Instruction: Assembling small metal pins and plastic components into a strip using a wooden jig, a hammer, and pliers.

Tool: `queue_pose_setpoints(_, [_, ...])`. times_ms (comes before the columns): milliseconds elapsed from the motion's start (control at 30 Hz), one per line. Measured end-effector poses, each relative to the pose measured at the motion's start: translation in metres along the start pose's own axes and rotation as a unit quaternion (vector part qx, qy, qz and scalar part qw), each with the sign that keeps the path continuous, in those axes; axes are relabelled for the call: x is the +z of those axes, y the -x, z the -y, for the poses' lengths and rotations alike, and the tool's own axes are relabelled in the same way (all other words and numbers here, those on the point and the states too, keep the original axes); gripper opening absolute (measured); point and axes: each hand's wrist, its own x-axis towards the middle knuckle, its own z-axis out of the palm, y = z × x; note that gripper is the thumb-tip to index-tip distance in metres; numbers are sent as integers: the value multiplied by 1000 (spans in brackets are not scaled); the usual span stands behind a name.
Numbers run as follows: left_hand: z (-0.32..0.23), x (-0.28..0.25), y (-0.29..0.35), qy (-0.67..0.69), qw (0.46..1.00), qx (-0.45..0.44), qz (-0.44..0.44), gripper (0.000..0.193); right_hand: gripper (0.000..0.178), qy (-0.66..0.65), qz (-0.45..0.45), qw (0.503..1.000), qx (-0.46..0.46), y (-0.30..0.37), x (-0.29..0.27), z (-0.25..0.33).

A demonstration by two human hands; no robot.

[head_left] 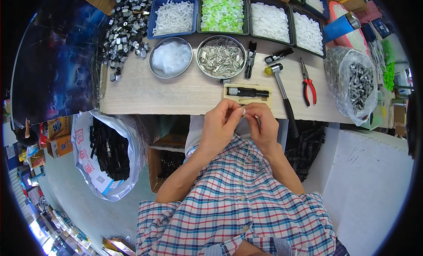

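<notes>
- Two hands meet just below the table (185,99) edge: left hand (219,126) and right hand (263,127) pinch a small white part (243,111) between their fingertips.
- Just above lies a black tool (246,92) on a pale block.
- Beside it: hammer (282,91), red pliers (308,84).
- Farther up, two steel bowls (220,57).

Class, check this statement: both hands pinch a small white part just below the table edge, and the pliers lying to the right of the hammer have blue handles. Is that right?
Not quite. The head view shows the pliers have red handles, not blue. The rest stands: the left hand and right hand pinch a small white part just below the table edge, and the pliers lie right of the hammer.
</notes>
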Motion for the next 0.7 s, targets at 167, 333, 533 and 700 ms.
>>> queue_pose_setpoints(167, [2, -12, 0, 78, 993, -50, 67, 12, 19, -22, 78, 997, -7, -4, -15, 5])
queue_pose_setpoints(333, [3, -11, -1, 82, 992, -70, 65, 13, 21, -14, 113, 993, -21, -9, -16, 1])
queue_pose_setpoints(533, [0, 0, -7, -220, 969, 98, -51, 10, 22, 60, 89, 991, -80, -25, -9, -12])
queue_pose_setpoints(700, [24, -8, -33, -333, 880, 324, -102, 12, 26, 200, 59, 971, -119, -49, -5, -35])
